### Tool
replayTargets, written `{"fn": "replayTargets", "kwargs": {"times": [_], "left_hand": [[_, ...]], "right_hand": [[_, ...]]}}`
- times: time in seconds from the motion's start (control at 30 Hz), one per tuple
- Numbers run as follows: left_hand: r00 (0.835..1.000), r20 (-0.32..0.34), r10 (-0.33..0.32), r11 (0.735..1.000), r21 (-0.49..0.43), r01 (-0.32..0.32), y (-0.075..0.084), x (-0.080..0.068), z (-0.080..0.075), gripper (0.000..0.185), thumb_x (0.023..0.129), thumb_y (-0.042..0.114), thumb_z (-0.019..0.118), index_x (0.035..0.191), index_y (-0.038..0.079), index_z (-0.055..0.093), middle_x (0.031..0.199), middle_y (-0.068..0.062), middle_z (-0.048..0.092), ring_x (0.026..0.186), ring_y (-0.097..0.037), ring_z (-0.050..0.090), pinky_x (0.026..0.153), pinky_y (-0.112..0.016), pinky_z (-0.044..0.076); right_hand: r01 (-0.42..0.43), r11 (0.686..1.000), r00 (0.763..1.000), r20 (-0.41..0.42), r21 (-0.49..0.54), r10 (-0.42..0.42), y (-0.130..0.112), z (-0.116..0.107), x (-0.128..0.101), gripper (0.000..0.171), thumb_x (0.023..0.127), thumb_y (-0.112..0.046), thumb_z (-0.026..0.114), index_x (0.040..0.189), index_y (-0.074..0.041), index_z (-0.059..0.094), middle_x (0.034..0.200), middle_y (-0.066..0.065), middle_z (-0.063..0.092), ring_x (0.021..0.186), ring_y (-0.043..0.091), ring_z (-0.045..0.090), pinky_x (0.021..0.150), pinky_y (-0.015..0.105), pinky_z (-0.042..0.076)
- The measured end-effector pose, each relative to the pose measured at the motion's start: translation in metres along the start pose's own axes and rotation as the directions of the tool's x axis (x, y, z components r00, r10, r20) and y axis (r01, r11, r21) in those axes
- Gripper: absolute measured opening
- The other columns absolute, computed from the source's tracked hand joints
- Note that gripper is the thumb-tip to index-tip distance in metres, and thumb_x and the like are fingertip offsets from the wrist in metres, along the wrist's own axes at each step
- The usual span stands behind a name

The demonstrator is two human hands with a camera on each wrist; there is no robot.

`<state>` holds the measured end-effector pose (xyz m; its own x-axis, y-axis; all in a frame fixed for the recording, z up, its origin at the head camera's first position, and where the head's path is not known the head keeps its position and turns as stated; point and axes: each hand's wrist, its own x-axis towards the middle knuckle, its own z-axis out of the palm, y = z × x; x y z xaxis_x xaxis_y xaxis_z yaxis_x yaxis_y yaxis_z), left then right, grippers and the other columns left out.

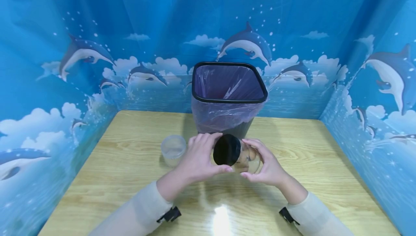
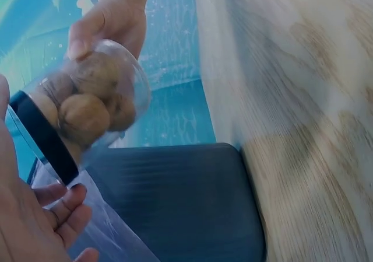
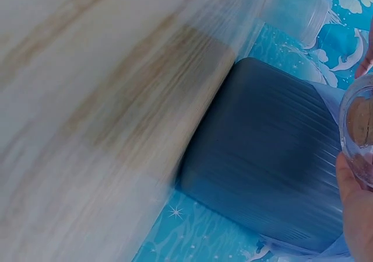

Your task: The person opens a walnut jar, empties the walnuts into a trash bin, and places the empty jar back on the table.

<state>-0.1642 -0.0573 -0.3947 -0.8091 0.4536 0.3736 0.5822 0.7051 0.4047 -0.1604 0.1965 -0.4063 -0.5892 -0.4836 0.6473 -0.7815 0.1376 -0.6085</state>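
There is 1 clear jar (image 1: 244,156) with 1 black lid (image 1: 226,150), at least 3 brown round things (image 2: 84,119) inside it, 1 small clear container (image 1: 173,150) and 1 black bin (image 1: 228,100) lined with a purple bag (image 1: 224,115). All stand on a pale wooden tabletop (image 1: 130,164), walled on 3 sides by blue sheeting printed with dolphins and clouds (image 1: 78,53). The jar is held tilted above the tabletop, in front of the bin, lid toward the person. The left hand (image 1: 199,158) curls its fingers round the lid. The right hand (image 1: 264,164) grasps the jar's body. The small container sits just left of the left hand.
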Motion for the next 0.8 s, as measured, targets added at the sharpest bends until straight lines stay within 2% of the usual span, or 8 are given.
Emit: {"fn": "replayTargets", "kwargs": {"times": [0.17,0.23,0.33,0.4,0.47,0.63,0.8], "left_hand": [[0.995,0.006,0.100,0.993,-0.061,-0.099,-0.010,0.001,-0.002,0.118,0.071,0.096,0.037,0.156,0.015,0.032,0.144,-0.006,0.048,0.131,-0.026,0.041,0.108,-0.055,0.030],[0.990,0.022,0.143,0.987,-0.080,-0.140,-0.013,0.003,-0.005,0.118,0.070,0.096,0.035,0.159,0.019,0.026,0.150,-0.005,0.044,0.136,-0.027,0.038,0.109,-0.056,0.029],[0.978,0.048,0.205,0.975,-0.097,-0.200,-0.016,0.007,-0.008,0.116,0.070,0.089,0.057,0.161,0.026,0.020,0.154,-0.003,0.038,0.139,-0.027,0.034,0.110,-0.056,0.029],[0.970,0.054,0.236,0.968,-0.097,-0.230,-0.016,0.010,-0.009,0.118,0.068,0.078,0.072,0.161,0.028,0.020,0.154,-0.001,0.038,0.140,-0.025,0.034,0.110,-0.055,0.030],[0.965,0.056,0.257,0.964,-0.081,-0.252,-0.017,0.012,-0.010,0.118,0.066,0.068,0.081,0.160,0.029,0.021,0.152,-0.001,0.040,0.139,-0.024,0.035,0.110,-0.054,0.031],[0.958,0.051,0.282,0.959,-0.049,-0.280,-0.016,0.015,-0.008,0.113,0.066,0.065,0.083,0.159,0.029,0.029,0.141,-0.001,0.048,0.132,-0.022,0.040,0.107,-0.051,0.033],[0.963,0.051,0.265,0.964,-0.027,-0.264,-0.014,0.015,-0.008,0.107,0.067,0.067,0.082,0.155,0.027,0.036,0.132,-0.001,0.052,0.125,-0.021,0.043,0.102,-0.048,0.035]], "right_hand": [[0.022,1.000,1.000,-0.004,0.016,-0.022,0.002,-0.001,0.000,0.086,0.057,0.011,0.086,0.133,0.016,0.046,0.134,0.020,0.053,0.127,0.012,0.049,0.107,0.022,0.040],[0.038,0.999,0.999,-0.006,0.021,-0.037,0.002,-0.001,0.000,0.086,0.058,0.010,0.087,0.133,0.017,0.046,0.132,0.023,0.052,0.127,0.013,0.050,0.107,0.022,0.040],[0.054,0.998,0.999,-0.005,0.020,-0.054,0.002,-0.001,0.000,0.085,0.059,0.008,0.087,0.132,0.018,0.046,0.131,0.025,0.052,0.127,0.013,0.050,0.108,0.022,0.040],[0.056,0.998,0.998,-0.001,0.022,-0.056,0.003,-0.001,0.000,0.085,0.059,0.008,0.087,0.132,0.018,0.045,0.132,0.023,0.053,0.126,0.013,0.050,0.108,0.023,0.039],[0.052,0.998,0.999,0.002,0.021,-0.052,0.003,-0.001,0.000,0.085,0.059,0.008,0.087,0.132,0.018,0.046,0.132,0.022,0.053,0.126,0.013,0.050,0.108,0.023,0.039],[0.034,0.999,0.999,0.008,0.007,-0.034,0.002,-0.001,0.001,0.085,0.059,0.008,0.087,0.133,0.016,0.046,0.133,0.020,0.053,0.127,0.011,0.049,0.108,0.022,0.039],[0.021,0.999,1.000,0.009,-0.033,-0.021,0.001,0.000,0.000,0.085,0.059,0.006,0.088,0.133,0.014,0.047,0.132,0.021,0.053,0.127,0.010,0.049,0.108,0.021,0.038]]}}
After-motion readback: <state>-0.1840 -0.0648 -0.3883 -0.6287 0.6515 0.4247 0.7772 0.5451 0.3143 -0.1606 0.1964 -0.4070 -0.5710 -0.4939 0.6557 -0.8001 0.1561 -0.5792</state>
